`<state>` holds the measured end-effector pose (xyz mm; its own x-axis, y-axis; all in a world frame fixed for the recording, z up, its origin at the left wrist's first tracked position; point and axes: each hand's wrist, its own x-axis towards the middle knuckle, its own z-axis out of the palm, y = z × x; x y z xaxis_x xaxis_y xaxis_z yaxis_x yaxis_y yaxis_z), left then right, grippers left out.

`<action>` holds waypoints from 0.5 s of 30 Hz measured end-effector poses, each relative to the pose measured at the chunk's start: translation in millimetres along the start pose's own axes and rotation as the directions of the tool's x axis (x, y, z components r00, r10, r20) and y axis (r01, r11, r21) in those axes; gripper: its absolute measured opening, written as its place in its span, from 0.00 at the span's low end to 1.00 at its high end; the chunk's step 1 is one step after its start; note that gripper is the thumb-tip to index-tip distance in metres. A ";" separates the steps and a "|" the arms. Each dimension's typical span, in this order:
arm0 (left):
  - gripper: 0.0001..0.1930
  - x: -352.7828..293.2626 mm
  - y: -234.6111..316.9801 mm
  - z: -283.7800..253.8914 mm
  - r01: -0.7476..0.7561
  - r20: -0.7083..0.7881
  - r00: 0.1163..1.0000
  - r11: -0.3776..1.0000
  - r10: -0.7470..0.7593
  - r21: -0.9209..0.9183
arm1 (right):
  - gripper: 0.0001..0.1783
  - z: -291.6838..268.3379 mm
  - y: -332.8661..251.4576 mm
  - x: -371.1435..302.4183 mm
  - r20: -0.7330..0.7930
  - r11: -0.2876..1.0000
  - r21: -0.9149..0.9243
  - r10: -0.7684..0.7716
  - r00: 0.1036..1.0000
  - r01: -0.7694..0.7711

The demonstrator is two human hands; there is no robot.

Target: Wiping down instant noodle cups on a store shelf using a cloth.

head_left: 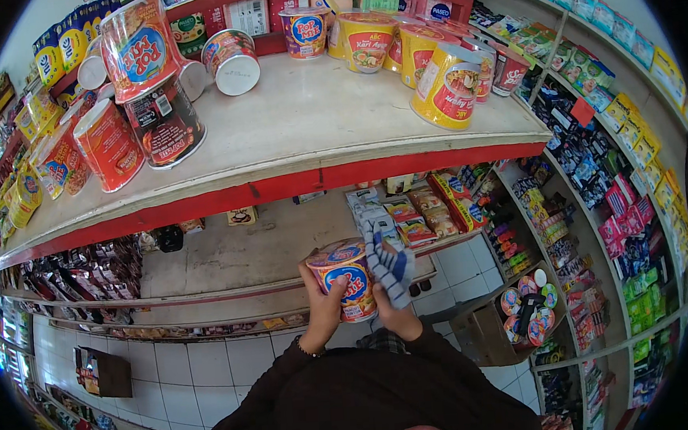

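Observation:
In front of my chest I hold an instant noodle cup (351,281), upright, with a blue, orange and purple wrapper and a covered top. My left hand (323,301) is wrapped round its left side, thumb across the front, a beaded bracelet at the wrist. A blue-and-white checked cloth (389,266) is bunched against the cup's right side. My right hand (396,313) is closed on this cloth, its fingers partly hidden behind it.
Above is a white shelf (291,116) with a red front edge. Stacked noodle cups (143,50) stand at its left, yellow cups (448,90) at its right, one lying tipped (234,64). A cardboard box (485,336) of cups sits low right; another box (105,371) stands at the floor's left.

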<state>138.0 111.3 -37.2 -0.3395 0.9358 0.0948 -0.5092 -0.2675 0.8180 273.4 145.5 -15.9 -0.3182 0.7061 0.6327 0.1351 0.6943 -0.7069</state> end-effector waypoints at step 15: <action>0.27 -0.7 1.1 -5.1 -0.031 -0.094 0.995 0.994 0.041 0.106 | 0.34 20.4 -2.3 -5.2 -0.059 0.957 0.256 0.155 0.986 -0.135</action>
<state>133.7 109.2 -39.2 -0.4324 0.8986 0.0743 -0.4118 -0.2701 0.8703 255.6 137.4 -24.0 -0.2378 0.8120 0.5331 -0.0683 0.5335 -0.8431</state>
